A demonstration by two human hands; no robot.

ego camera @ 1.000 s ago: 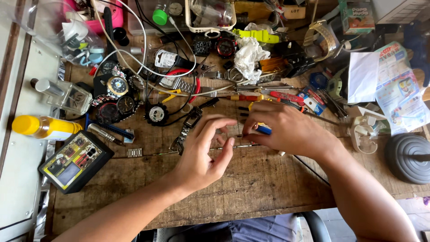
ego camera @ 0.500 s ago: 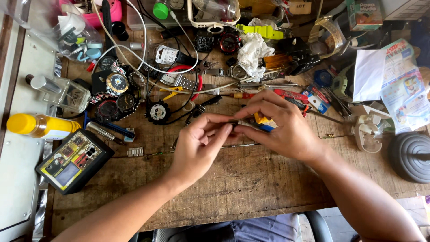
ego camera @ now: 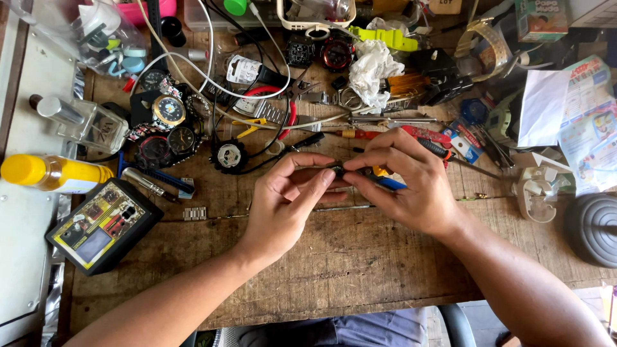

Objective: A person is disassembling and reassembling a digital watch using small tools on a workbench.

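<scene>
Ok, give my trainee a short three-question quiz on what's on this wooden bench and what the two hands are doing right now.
1. True or false: the left hand and the right hand meet fingertip to fingertip over one small dark part.
2. Which lies nearest the bench's left edge? A) the crumpled white tissue B) the yellow plastic bottle with a yellow cap C) the round dark grey disc
3. What lies on the worn wooden bench just left of the left hand: a short silver metal link piece, or a red-handled screwdriver?

Key: 1 true. 2 B. 3 the link piece; the screwdriver lies beyond the fingertips.
</scene>
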